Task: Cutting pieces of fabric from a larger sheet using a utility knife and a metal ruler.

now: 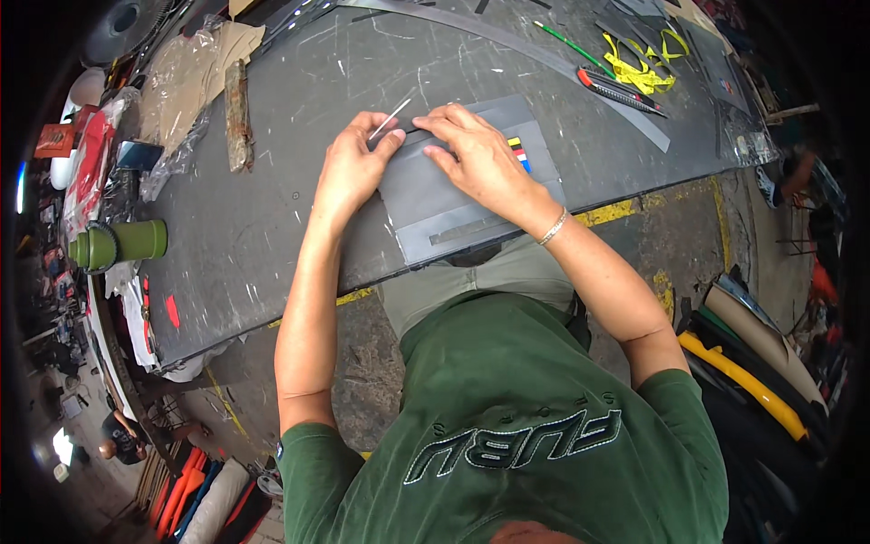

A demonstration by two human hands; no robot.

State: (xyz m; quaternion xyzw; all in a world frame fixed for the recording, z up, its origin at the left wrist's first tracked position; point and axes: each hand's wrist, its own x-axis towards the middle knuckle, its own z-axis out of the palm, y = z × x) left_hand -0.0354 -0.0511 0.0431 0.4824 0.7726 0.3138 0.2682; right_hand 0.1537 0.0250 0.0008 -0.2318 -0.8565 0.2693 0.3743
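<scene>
My left hand (pixel 356 161) is closed round a thin silvery stick, pen-like in shape (pixel 395 111), whose far end points up and to the right. That hand is at the left edge of a flat grey sheet piece (pixel 426 201). Over the same piece lies my right hand (pixel 480 156), its thumb and fingers apart and the fingertips near the far edge. Close to its knuckles, a small patch of yellow, red, white and blue (pixel 520 156) shows on the grey piece. A narrow dark strip or slot (pixel 467 230) runs along the near side.
On the dark worktable (pixel 263 263) lie a red-and-black utility knife (pixel 621 92), yellow measuring tape (pixel 634 71), green pencil (pixel 566 43) and long grey strip (pixel 544 56). Leftward are a worn wooden stick (pixel 238 118), green flask (pixel 136 241) and plastic wrapping. Material rolls (pixel 752 385) stand at right.
</scene>
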